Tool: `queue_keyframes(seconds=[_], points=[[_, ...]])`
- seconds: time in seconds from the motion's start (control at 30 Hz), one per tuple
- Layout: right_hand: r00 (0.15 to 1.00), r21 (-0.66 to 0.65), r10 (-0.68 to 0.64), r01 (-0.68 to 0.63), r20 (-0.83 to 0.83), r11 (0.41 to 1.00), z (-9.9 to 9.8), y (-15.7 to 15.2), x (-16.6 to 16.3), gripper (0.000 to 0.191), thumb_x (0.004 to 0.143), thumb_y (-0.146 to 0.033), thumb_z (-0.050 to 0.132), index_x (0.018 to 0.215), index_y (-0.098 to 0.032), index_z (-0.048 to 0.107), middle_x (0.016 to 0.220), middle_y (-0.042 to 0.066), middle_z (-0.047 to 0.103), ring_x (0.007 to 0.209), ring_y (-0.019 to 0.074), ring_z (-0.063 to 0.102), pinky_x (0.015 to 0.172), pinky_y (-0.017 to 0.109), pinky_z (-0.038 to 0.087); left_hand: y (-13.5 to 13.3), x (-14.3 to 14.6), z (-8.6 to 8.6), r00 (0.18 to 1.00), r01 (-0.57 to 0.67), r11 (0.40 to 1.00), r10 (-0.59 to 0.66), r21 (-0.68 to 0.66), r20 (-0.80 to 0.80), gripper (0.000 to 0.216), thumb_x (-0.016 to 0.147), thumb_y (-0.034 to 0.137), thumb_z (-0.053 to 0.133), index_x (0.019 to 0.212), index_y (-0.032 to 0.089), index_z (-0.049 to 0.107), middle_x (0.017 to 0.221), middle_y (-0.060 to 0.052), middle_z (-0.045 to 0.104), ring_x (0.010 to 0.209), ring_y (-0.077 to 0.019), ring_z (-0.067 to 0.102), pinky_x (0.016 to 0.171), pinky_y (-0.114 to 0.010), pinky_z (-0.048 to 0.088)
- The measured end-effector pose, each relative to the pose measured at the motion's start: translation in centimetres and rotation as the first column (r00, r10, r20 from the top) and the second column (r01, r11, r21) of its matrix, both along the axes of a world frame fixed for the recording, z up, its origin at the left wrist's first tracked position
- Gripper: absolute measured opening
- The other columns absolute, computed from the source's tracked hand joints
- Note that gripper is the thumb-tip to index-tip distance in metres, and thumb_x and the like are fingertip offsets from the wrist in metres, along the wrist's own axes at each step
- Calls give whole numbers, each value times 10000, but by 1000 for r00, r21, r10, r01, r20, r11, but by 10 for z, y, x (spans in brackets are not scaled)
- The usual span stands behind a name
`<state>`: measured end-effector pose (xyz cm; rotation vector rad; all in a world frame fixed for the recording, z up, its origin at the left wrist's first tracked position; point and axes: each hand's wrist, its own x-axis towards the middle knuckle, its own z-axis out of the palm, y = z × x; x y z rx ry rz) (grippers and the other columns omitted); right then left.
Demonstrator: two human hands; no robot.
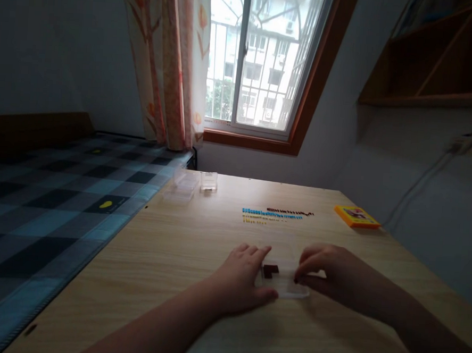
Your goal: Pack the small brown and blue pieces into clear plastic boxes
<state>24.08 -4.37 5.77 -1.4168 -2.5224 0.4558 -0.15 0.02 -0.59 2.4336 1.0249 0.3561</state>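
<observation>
Evidently the work is partway along: the fingers (303, 268) of the right hand (330, 261) are closed in a pinch, seemingly on a small dark piece (296, 280), just at the right side of a clear box (290, 293). Opposite, the left hand (241, 275) is spread, clasping nothing small, its thumb along the near edge and its other fingers over the left side, as though to steady the box. Inside, toward the left, a dark brown block (268, 269) lies in a bent, corner-like shape (whether it is one piece or several set together, I cannot tell). So something is in place, by my reading, while much of the box floor is bare. Beyond the box, on the table (183, 253), most of the small parts wait in lines: a dark red row (284, 211) farthest off, a blue row (271, 214) next, and yellowish rows (253, 222) nearest; these look unused as they lie, so the greater share appears left to do. Farther out, clear containers (184, 183) and a small clear case (209, 182) stand near the table's far left corner, and an orange-yellow package (357, 218) lies near the right edge. A checked bed (71, 188) adjoins the left side.
</observation>
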Motion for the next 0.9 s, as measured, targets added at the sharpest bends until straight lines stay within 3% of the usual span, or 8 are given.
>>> queue_keyframes(seconds=[0.17, 0.37, 0.5, 0.63, 0.9], points=[[993, -30, -49, 53, 111, 998, -23, -1, -18, 164, 834, -167, 674, 861, -269, 800, 875, 9, 747, 781, 170, 670, 720, 274, 454, 1, 1, -2, 1000, 4, 999, -4, 33, 4, 860, 754, 486, 723, 1487, 160, 415, 1354, -136, 577, 1284, -337, 465, 1133, -491, 331], [997, -31, -74, 74, -1, 997, -47, 13, -17, 163, 794, -138, 682, 824, -253, 793, 845, 6, 740, 791, 172, 662, 749, 272, 449, 0, 1, 0, 1000, 0, 1000, 0, 14, 5, 849, 747, 459, 742, 1479, 175, 422, 1336, -130, 586, 1276, -336, 477, 1136, -507, 327], [997, 9, -36, 37, -63, 999, -48, 12, -4, 140, 862, -203, 655, 880, -253, 784, 876, 14, 720, 802, 159, 636, 755, 269, 435, 0, 1, 1, 1000, 0, 1000, -1, 3, 8, 837, 742, 440, 758, 1470, 190, 429, 1336, -121, 588, 1258, -328, 485, 1125, -512, 340], [993, 19, 80, -79, -86, 997, -44, 10, 5, 193, 944, -266, 581, 930, -257, 774, 845, 20, 665, 759, 132, 580, 715, 254, 410, 1, 1, 1, 1000, 13, 1000, -13, -6, -6, 845, 749, 417, 763, 1479, 173, 413, 1312, -115, 597, 1238, -312, 488, 1122, -494, 344], [983, 48, 179, -177, -44, 983, -52, 12, 0, 256, 970, -261, 527, 845, -230, 748, 815, 26, 595, 756, 135, 509, 719, 276, 369, 1, 2, 1, 1000, 12, 1000, -12, -4, 9, 831, 749, 420, 761, 1475, 207, 417, 1296, -107, 602, 1233, -326, 495, 1110, -516, 353]])
